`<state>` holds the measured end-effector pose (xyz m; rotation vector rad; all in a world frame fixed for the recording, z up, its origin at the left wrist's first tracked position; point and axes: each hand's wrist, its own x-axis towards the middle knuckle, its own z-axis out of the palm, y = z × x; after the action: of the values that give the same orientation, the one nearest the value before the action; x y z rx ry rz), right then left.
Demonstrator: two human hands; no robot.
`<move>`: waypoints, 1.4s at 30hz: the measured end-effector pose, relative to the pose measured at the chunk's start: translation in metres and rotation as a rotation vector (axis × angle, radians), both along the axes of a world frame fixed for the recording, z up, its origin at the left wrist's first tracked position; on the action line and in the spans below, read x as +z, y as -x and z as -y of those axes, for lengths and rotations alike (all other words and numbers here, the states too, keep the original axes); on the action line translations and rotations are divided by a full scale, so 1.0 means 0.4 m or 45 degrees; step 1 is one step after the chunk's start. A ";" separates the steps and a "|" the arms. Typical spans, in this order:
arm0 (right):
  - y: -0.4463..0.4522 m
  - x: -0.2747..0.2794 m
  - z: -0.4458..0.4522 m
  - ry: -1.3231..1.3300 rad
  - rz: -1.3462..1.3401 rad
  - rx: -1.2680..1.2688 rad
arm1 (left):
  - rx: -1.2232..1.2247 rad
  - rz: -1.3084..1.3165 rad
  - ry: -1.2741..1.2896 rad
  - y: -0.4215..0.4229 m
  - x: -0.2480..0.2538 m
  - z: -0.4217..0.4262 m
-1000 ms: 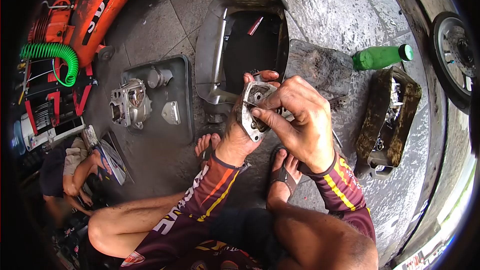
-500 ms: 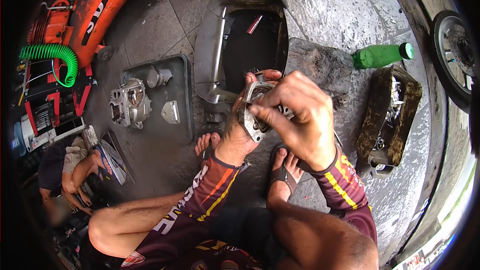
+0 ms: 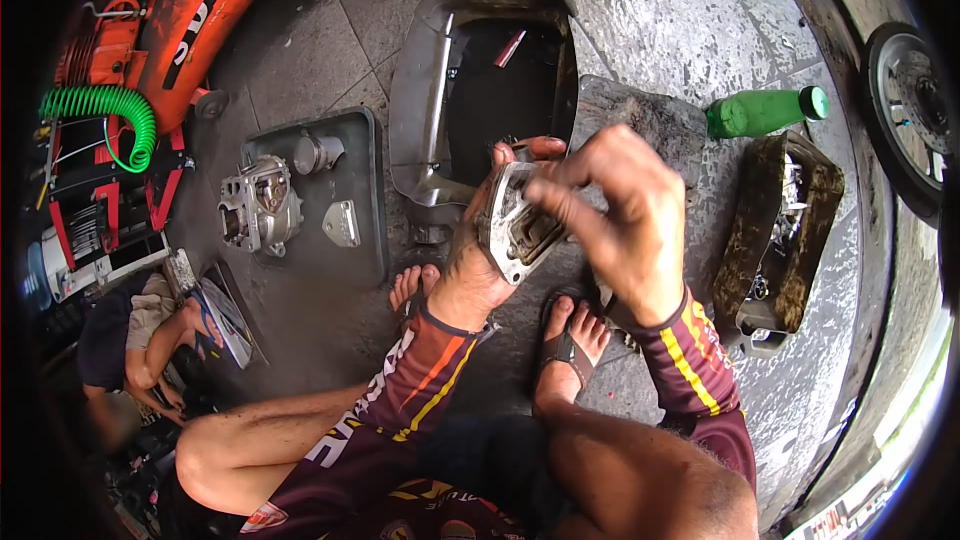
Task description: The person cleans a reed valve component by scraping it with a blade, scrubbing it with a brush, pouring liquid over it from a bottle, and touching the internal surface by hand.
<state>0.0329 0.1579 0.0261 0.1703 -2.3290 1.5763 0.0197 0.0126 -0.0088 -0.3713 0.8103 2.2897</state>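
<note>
My left hand (image 3: 478,265) is closed around a metal engine cylinder head (image 3: 521,230), held tilted above my feet with its cavity facing up. My right hand (image 3: 625,215) is over the part's right side, fingers curled and thumb and fingertips pinched near its upper edge. Motion smears those fingertips, and whatever they hold is hidden. Beyond the hands lies a dark grimy pan (image 3: 420,90) with a small red-and-white item (image 3: 509,48) in it.
To the left, a black tray (image 3: 372,180) carries an engine cylinder (image 3: 262,205), a piston (image 3: 318,154) and a metal plate (image 3: 342,224). On the right are a green bottle (image 3: 750,113), a cut container of parts (image 3: 745,250) and a wheel (image 3: 905,110). Another person (image 3: 150,340) crouches lower left.
My right hand has moved to the right and slightly up, uncovering more of the cylinder head's cavity. My left hand and the cylinder head have stayed nearly in place.
</note>
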 end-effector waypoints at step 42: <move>-0.010 0.017 -0.001 0.028 0.204 -0.056 | -0.039 0.050 -0.240 -0.008 -0.018 0.017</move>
<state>0.0369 0.1582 0.0329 -0.0133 -2.4158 1.6490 0.0228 0.0057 -0.0159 -0.3145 0.5708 2.2995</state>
